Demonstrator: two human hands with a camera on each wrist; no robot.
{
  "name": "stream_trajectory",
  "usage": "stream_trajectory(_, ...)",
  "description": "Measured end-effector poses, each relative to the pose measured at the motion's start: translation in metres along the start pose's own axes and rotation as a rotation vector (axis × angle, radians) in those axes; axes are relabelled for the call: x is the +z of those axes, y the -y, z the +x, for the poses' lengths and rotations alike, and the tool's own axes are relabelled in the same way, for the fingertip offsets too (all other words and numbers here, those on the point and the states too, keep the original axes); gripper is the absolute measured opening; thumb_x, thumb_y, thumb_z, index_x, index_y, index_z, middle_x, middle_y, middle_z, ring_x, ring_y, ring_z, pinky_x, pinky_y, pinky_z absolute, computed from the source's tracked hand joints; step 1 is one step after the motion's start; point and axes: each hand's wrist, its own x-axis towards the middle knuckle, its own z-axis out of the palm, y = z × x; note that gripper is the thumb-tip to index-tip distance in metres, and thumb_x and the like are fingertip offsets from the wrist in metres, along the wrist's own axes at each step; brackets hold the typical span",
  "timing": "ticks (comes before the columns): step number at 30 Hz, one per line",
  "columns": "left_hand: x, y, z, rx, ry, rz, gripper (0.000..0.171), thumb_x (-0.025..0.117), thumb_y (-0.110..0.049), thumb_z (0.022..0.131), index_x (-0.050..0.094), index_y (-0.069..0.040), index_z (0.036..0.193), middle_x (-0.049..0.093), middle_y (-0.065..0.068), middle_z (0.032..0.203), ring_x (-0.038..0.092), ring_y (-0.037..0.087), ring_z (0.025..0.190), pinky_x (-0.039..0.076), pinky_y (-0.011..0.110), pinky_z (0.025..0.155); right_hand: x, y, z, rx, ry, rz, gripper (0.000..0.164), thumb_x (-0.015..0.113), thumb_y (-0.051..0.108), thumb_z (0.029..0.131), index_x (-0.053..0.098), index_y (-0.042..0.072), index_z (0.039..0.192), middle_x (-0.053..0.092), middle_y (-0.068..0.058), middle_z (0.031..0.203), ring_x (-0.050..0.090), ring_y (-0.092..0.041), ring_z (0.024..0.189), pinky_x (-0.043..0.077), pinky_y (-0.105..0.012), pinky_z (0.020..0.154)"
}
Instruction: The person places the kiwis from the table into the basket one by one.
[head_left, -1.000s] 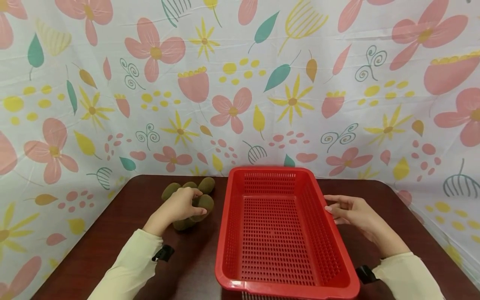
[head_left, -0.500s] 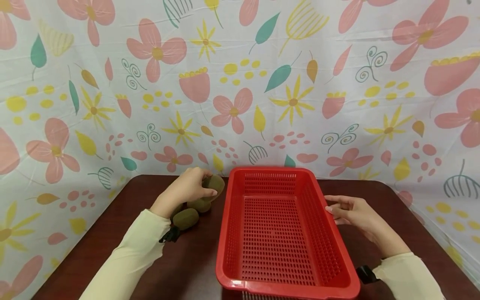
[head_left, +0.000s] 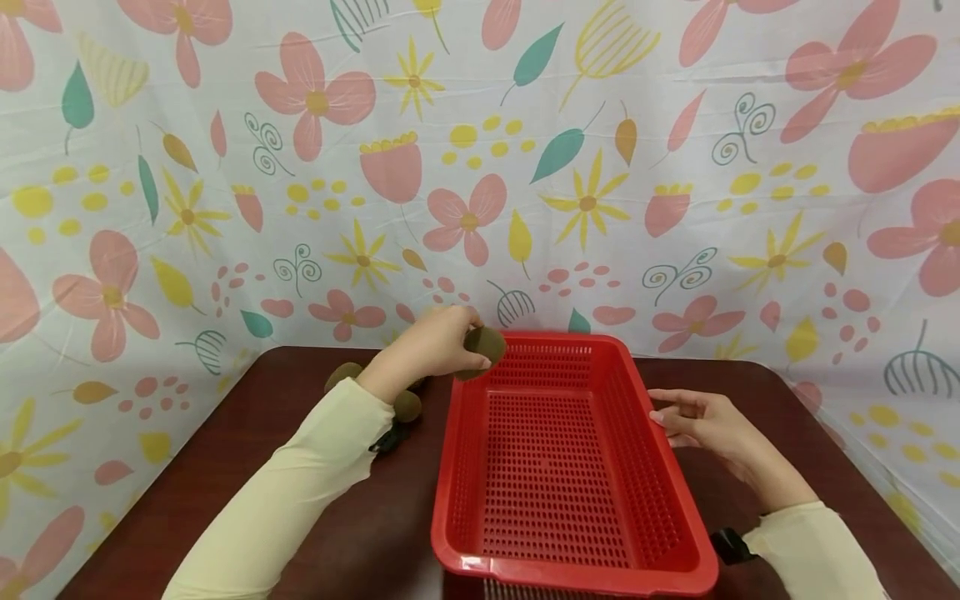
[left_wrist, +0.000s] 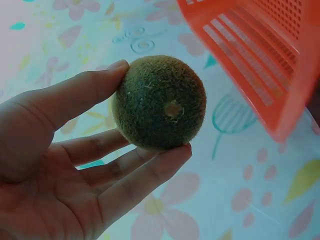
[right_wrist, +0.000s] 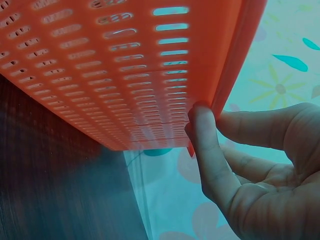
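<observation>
A brown fuzzy kiwi (head_left: 483, 352) is pinched between the thumb and fingers of my left hand (head_left: 429, 346). In the head view it hangs over the far left corner of a red perforated basket (head_left: 555, 467). The left wrist view shows the same kiwi (left_wrist: 160, 102) end-on, apart from the basket wall (left_wrist: 250, 60). My right hand (head_left: 716, 429) grips the basket's right rim. Seen from the right wrist, its thumb and a finger pinch the rim from outside (right_wrist: 255, 170). No fruit shows inside the basket.
More kiwis (head_left: 407, 407) lie on the dark wooden table (head_left: 360, 517) left of the basket, partly hidden behind my left forearm. A flowered cloth (head_left: 465, 167) hangs behind the table's far edge and along both sides.
My left hand has lifted a kiwi from the group on the table and carried it right and up to the basket's far left corner. Right hand and basket have stayed in place.
</observation>
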Motion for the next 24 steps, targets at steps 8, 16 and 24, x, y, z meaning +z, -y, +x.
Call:
stream_trajectory(8, 0.008, -0.029, 0.030, 0.028, 0.046, 0.003, 0.042, 0.077, -0.026, 0.083, 0.066, 0.000, 0.115, 0.067, 0.009, 0.103, 0.060, 0.019, 0.082, 0.048, 0.026, 0.066, 0.000, -0.002, 0.000, 0.001, -0.004, -0.002, 0.066, 0.065, 0.022, 0.093, 0.036, -0.010, 0.143, 0.067, -0.016, 0.104, 0.069, -0.024, 0.085, 0.057, -0.038, 0.076)
stream_trajectory(16, 0.027, -0.054, 0.063, 0.016, 0.086, -0.026, 0.030, 0.078, -0.027, 0.082, 0.066, -0.003, 0.096, 0.063, 0.003, 0.083, 0.056, 0.016, 0.072, 0.046, 0.022, 0.058, -0.001, 0.000, 0.000, -0.005, 0.000, 0.009, 0.065, 0.065, 0.021, 0.094, 0.035, -0.011, 0.142, 0.067, -0.015, 0.103, 0.068, -0.024, 0.085, 0.057, -0.038, 0.076)
stream_trajectory(24, 0.052, -0.063, 0.089, -0.017, 0.106, -0.087, 0.025, 0.080, -0.024, 0.080, 0.067, -0.003, 0.086, 0.062, 0.003, 0.077, 0.056, 0.015, 0.067, 0.047, 0.021, 0.055, -0.001, 0.000, 0.000, -0.005, 0.001, 0.009, 0.065, 0.065, 0.021, 0.093, 0.036, -0.010, 0.142, 0.068, -0.015, 0.103, 0.068, -0.024, 0.084, 0.057, -0.037, 0.076)
